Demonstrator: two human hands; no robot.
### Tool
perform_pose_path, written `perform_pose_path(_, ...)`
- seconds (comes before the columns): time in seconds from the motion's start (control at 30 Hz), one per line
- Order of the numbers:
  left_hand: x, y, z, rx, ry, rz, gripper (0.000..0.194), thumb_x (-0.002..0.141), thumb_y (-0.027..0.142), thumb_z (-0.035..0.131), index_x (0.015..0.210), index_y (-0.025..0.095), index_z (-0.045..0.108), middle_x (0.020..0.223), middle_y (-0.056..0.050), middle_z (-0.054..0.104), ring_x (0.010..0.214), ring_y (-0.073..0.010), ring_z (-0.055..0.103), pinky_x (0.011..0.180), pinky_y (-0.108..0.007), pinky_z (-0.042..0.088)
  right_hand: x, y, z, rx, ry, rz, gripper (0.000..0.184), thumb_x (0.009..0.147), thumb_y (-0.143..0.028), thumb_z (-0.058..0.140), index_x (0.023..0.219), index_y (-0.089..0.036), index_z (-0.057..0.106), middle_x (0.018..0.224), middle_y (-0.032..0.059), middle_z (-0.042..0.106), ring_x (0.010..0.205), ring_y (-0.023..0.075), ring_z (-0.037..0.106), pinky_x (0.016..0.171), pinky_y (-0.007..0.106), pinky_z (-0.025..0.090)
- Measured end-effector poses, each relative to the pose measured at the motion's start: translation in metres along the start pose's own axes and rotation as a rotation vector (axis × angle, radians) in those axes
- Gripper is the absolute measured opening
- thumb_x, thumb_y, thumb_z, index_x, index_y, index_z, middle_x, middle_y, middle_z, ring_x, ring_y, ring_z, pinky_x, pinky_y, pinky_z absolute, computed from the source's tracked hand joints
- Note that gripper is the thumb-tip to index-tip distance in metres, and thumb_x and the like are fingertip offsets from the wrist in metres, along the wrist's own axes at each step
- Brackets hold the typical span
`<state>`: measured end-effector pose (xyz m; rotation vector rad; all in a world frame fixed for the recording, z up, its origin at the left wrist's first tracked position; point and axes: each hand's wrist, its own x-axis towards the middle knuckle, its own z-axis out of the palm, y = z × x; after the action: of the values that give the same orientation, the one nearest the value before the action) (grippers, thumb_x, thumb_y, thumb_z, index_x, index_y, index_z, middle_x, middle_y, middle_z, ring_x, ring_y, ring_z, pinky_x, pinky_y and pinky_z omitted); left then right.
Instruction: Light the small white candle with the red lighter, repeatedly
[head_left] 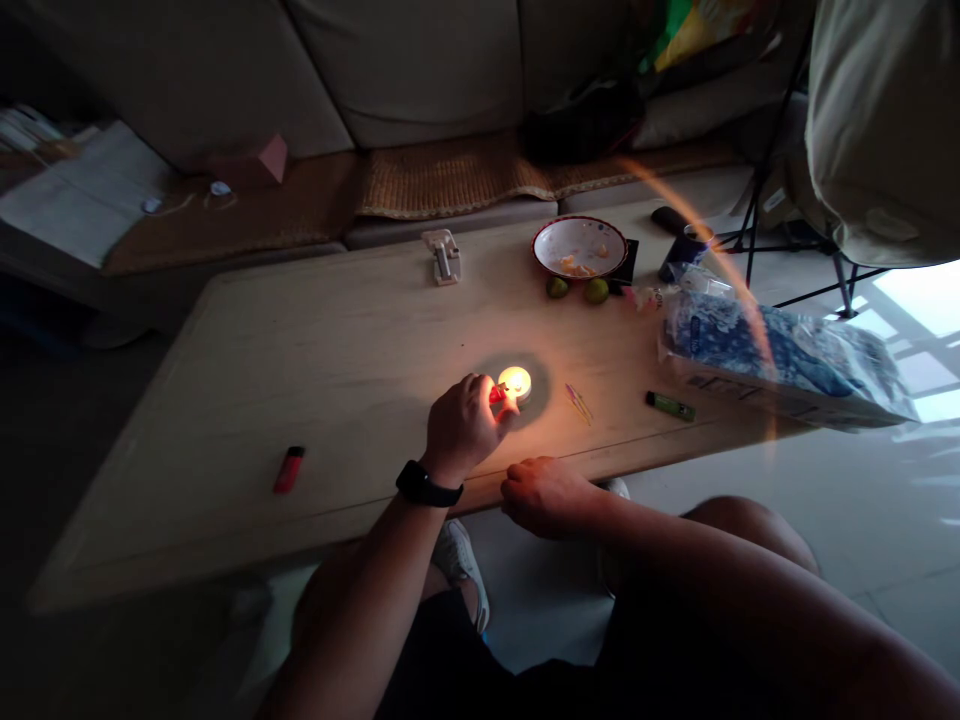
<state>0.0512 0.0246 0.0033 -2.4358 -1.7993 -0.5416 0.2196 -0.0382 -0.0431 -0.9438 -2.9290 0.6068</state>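
Note:
A small tealight candle (516,382) burns on the wooden coffee table (315,360), casting an orange glow. My left hand (461,425), with a black watch on the wrist, is closed around a red lighter (496,394) held right against the candle's near side. My right hand (544,495) rests on the table's front edge with its fingers curled under, and I cannot make out anything in it.
A second red lighter (289,468) lies at the front left, a green lighter (670,405) at the right. A plate (579,247), two limes (577,289), a blue patterned pack (772,355) and a can (682,255) sit at the back right. A sofa runs behind.

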Motion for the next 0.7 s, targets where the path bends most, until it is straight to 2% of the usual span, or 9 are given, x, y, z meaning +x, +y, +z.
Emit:
perform_pose_path(0.23,-0.01,-0.022,-0.01,-0.117,0.092,0.024,0.027,0.104,0.038,0.04,0.09,0.019,0.055,0.085,-0.007,0.064,0.077,-0.0187,0.059,0.067,-0.031,0.041,0.0,0.0,-0.001,-0.014,0.003,-0.005,0.026,0.101,-0.034,0.049,0.097,-0.016,0.068,0.096,0.0097,0.068,0.08,0.0197,0.062,0.07,0.033,0.042)
perform_pose_path(0.47,-0.02,-0.042,-0.024,-0.225,0.193,-0.17,0.029,0.103,0.042,0.044,0.083,0.021,0.05,0.073,-0.001,0.058,0.065,-0.0146,0.051,0.061,-0.029,0.033,0.001,-0.001,-0.003,0.009,-0.025,0.004,0.026,0.101,-0.033,0.05,0.098,-0.016,0.069,0.096,0.0107,0.068,0.082,0.0198,0.062,0.072,0.032,0.042)
perform_pose_path(0.7,-0.032,-0.062,-0.023,-0.333,0.221,-0.28,0.027,0.1,0.044,0.046,0.085,0.022,0.048,0.071,0.0,0.054,0.064,-0.0147,0.049,0.062,-0.028,0.035,0.0,0.0,0.001,-0.004,0.01,0.003,0.025,0.1,-0.032,0.05,0.095,-0.015,0.068,0.095,0.01,0.069,0.08,0.0193,0.062,0.069,0.032,0.04)
